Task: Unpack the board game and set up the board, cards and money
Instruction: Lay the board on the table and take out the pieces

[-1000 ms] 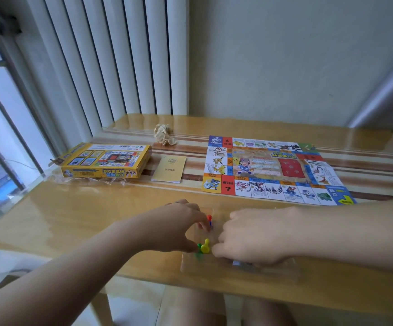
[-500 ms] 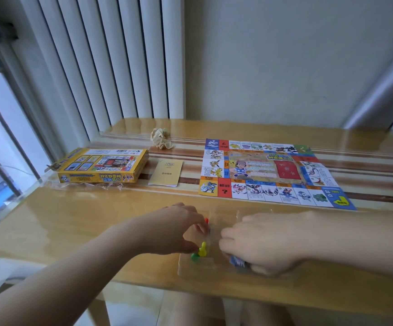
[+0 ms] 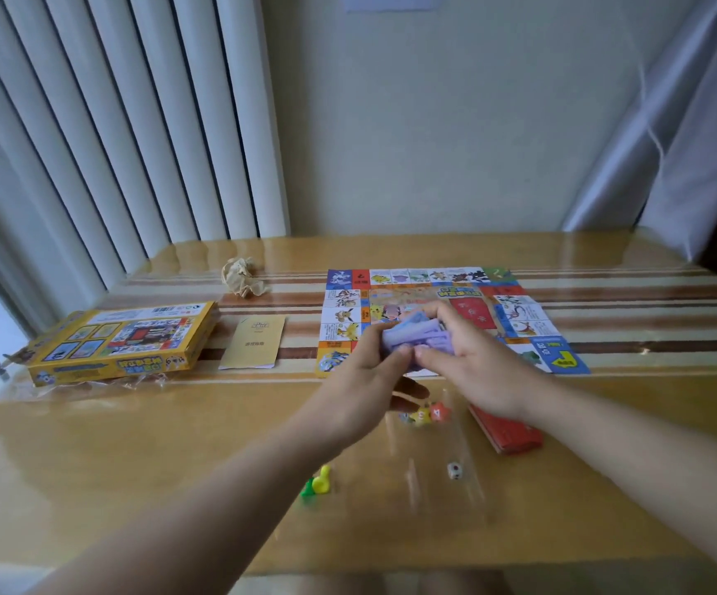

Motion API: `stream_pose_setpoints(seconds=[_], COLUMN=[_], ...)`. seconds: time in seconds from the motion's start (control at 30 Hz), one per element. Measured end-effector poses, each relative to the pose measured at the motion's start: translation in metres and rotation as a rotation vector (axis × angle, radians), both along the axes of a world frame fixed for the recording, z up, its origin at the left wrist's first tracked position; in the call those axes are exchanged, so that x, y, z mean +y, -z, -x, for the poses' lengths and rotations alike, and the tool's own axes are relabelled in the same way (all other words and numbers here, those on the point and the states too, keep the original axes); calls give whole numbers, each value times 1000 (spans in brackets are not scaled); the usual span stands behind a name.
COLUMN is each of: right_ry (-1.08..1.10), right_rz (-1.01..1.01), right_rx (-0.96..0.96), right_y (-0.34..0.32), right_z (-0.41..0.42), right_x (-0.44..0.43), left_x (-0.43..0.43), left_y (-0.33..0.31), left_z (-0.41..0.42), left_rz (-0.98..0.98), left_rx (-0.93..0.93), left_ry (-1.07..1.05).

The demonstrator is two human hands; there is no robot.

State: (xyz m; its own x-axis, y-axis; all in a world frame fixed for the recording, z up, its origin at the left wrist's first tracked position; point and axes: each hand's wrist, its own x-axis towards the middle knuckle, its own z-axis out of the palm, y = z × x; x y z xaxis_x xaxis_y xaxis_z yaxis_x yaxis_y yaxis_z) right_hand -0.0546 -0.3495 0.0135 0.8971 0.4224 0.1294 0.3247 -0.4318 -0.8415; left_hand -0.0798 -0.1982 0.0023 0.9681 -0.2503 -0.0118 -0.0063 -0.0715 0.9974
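The colourful game board lies unfolded on the far half of the table. Both hands are raised over its near edge. My left hand and my right hand together hold a pale purple wad of play money, fingers curled round it. Below them a red stack of cards lies on the table. Small coloured pieces, a white die and yellow and green pawns sit near a clear plastic bag.
The yellow game box lies at the left on clear wrap, with a beige booklet beside it. A crumpled paper ball sits at the back. Vertical blinds and a window are on the left, a wall behind.
Both hands rose from the plastic bag at the near edge and now hold the purple money over the board. The pawns, die and red cards now lie exposed on the table.
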Motion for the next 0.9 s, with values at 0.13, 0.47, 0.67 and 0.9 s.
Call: stream_pose_setpoints(seconds=[0.13, 0.47, 0.67, 0.9], right_ry=[51, 217, 505, 614], right_rz=[-52, 132, 268, 451], right_rx=[-15, -15, 208, 216], right_y=[-3, -11, 39, 75], right_z=[0, -8, -14, -19], right_x=[-17, -84, -131, -128], left_x=[-21, -63, -45, -10], left_y=[-6, -10, 5, 4], left_z=[-13, -39, -56, -52], left_rz=[-82, -679, -943, -1195], left_rx=[-112, -386, -372, -332], left_ry=[-7, 157, 156, 284])
